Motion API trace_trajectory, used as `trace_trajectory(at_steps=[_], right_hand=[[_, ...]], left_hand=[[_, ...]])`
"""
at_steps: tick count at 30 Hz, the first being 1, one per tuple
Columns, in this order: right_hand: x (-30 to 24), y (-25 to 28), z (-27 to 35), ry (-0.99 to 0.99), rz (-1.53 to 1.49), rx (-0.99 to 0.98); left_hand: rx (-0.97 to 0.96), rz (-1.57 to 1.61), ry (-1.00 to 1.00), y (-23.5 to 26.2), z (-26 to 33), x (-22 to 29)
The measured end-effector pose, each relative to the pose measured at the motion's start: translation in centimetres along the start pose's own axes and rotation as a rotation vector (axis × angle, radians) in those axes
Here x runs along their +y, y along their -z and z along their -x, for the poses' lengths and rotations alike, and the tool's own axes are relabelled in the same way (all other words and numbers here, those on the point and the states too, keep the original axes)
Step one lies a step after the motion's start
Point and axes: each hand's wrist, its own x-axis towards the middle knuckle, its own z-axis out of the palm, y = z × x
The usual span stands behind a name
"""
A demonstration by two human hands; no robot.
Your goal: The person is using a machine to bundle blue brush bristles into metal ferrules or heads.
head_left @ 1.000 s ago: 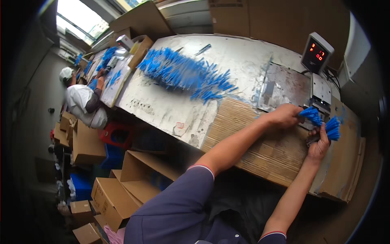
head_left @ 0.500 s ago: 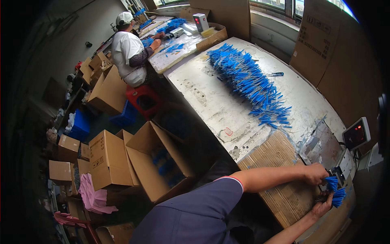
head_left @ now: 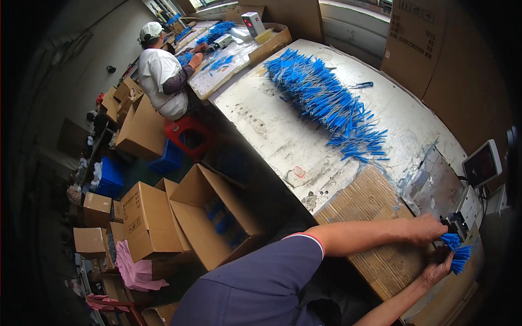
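My left hand [head_left: 427, 229] is closed at a small dark-and-metal device [head_left: 458, 220] on the right side of the bench. Whatever its fingers hold is hidden. Just below it, my right hand [head_left: 438, 268] is wrapped around a bunch of thin blue brush-like sticks [head_left: 461, 257]. Their blue ends fan out to the right in two tufts, the upper one close to my left fingers. Farther up the white table [head_left: 255, 122] lies a long heap of the same blue sticks [head_left: 326, 103] with thin pale wire stems.
Flattened cardboard [head_left: 375, 233] lies under my forearms. A display [head_left: 482, 164] stands beyond the device. A blue-handled tool [head_left: 361, 85] lies by the heap. Open cartons [head_left: 187, 198] stand on the floor at left. A co-worker [head_left: 163, 76] sits at the far table.
The view has shifted slightly. Both hands remain at the device with the blue bunch. Red digits that showed on the near display do not show now.
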Motion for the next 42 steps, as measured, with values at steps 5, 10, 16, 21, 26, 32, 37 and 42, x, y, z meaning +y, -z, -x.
trace_trajectory(at_steps=[5, 10, 16, 21, 26, 32, 37, 42], right_hand=[[-0.2, -1.1, 0.5, -0.103, -0.063, -0.075], [-0.9, -4.5, 1.8, 0.094, 0.002, 0.002], [-0.3, -9.3, 4.7, 0.447, 0.49, 0.167], [0.9, -8.4, 4.4, 0.406, 0.419, 0.113], [-0.7, -8.5, 5.4, 0.009, 0.223, 0.004], [-1.3, -8.0, 5.4, -0.142, 0.297, -0.02], [-0.9, -9.1, 5.7, -0.134, 0.452, -0.074], [-0.8, -6.8, 4.8, -0.191, 0.2, -0.052]], left_hand=[[-0.012, -0.018, 0.008, -0.2, -0.2, 0.0], [0.24, 0.121, -0.046, -1.0, -0.4, 0.1], [0.529, 0.489, 0.108, 0.1, -0.9, 0.8], [0.451, 0.499, 0.159, -1.2, -0.1, -0.1], [0.531, 0.524, 0.115, -1.5, -0.9, -0.3], [0.319, 0.791, 0.172, -1.5, -1.2, 1.1], [0.247, 1.145, 0.214, -0.6, -1.1, -0.4], [0.161, 1.202, 0.352, 0.0, -1.2, 0.6]])
